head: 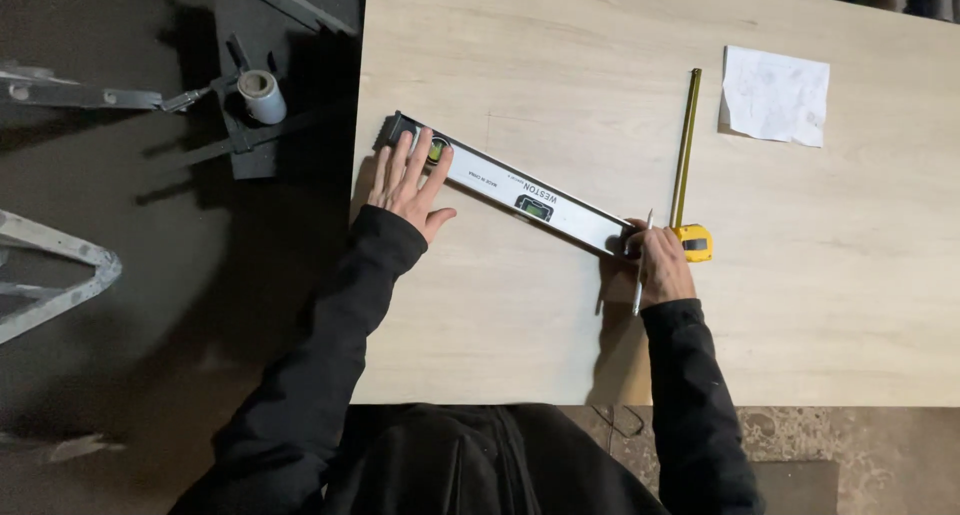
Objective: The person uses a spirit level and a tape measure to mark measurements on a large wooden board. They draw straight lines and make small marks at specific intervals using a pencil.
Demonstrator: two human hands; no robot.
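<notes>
I see the long silver level (505, 186) lying slanted on the pale wooden board (820, 305), and to do this well I think it must stay flat and not slide while the pencil (642, 260) runs close along its edge. The left hand (408, 183) lies flat on the level's left end with fingers spread wide and nothing gripped, while the right hand (662, 270) is curled tight around the pencil at the level's right end, just beside the yellow tape measure (692, 241), with a white paper (776, 95) well apart
</notes>
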